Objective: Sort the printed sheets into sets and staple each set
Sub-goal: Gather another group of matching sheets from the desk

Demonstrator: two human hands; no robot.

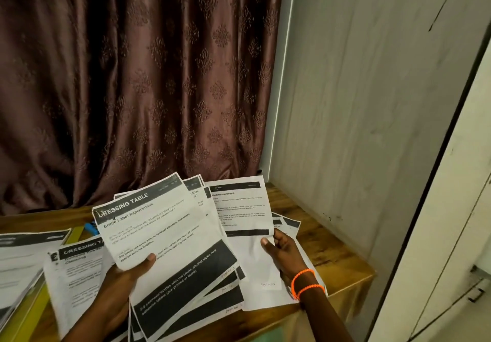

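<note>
My left hand [125,280] holds a fanned bundle of printed sheets above the table; the top sheet [164,232] reads "DRESSING TABLE, Bottle Label Replacement". My right hand [283,251], with orange bead bracelets on the wrist, pinches a single sheet [244,209] with small text by its lower middle, just right of the bundle. More printed sheets [74,270] lie flat on the wooden table [332,256] under and left of my hands. A blue object [90,228], possibly the stapler, peeks out behind the bundle at the left.
A pile of sheets [18,256] on a yellow-edged board lies at the far left. A brown patterned curtain [138,76] hangs behind the table. A pale wall panel [358,102] and a cupboard door [451,209] close off the right side.
</note>
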